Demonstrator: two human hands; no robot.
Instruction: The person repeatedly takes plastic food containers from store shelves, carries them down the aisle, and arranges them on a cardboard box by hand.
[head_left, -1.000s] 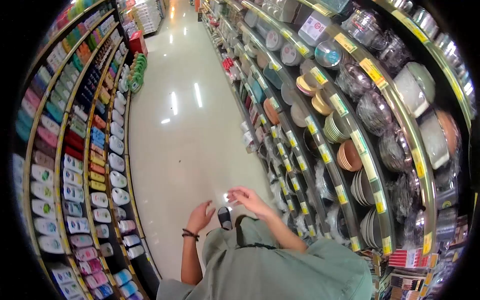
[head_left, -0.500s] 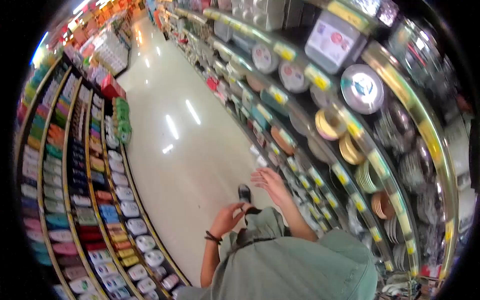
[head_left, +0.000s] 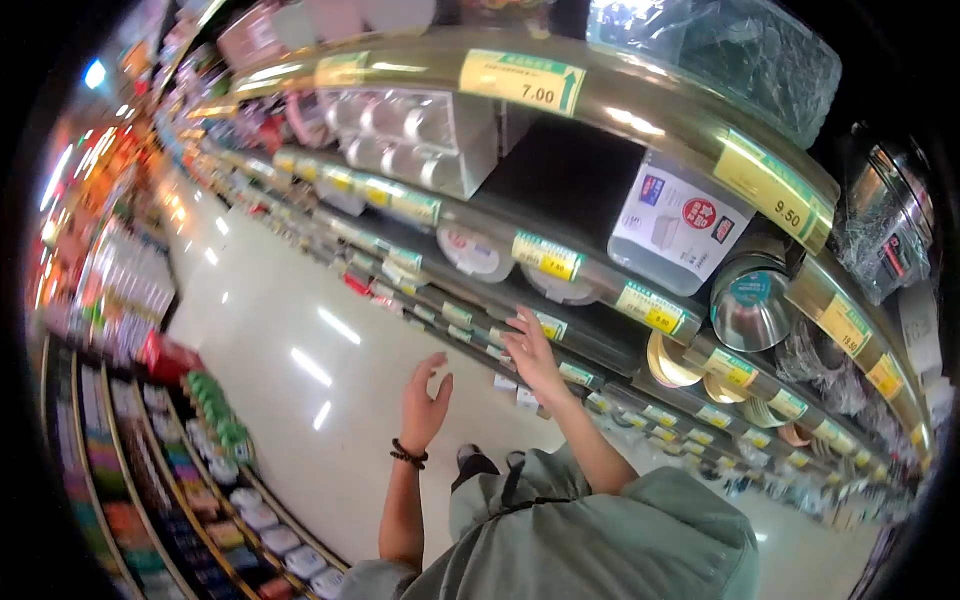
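My left hand (head_left: 426, 402), with a dark beaded bracelet (head_left: 408, 455) at the wrist, hangs over the aisle floor. Its thumb and fingers are apart and hold nothing. My right hand (head_left: 534, 358) is raised in front of the shelf edges, also open, fingers spread and bare. Whether it touches a shelf cannot be made out. Behind it sit round lidded containers (head_left: 474, 254). Up and to the right stands a clear plastic box (head_left: 680, 225) with a white label, beside a shiny metal container (head_left: 750, 308).
Shelves with yellow price tags (head_left: 523, 82) curve along the right and top. White cups in a box (head_left: 408, 135) stand on one shelf. To the left lie another rack of goods (head_left: 190, 490), green items (head_left: 215, 410) and a shiny aisle floor (head_left: 270, 330).
My view has turned toward the right-hand shelves, which now look closer. Both hands have risen, and the left hand has moved away from my waist with its fingers opened more.
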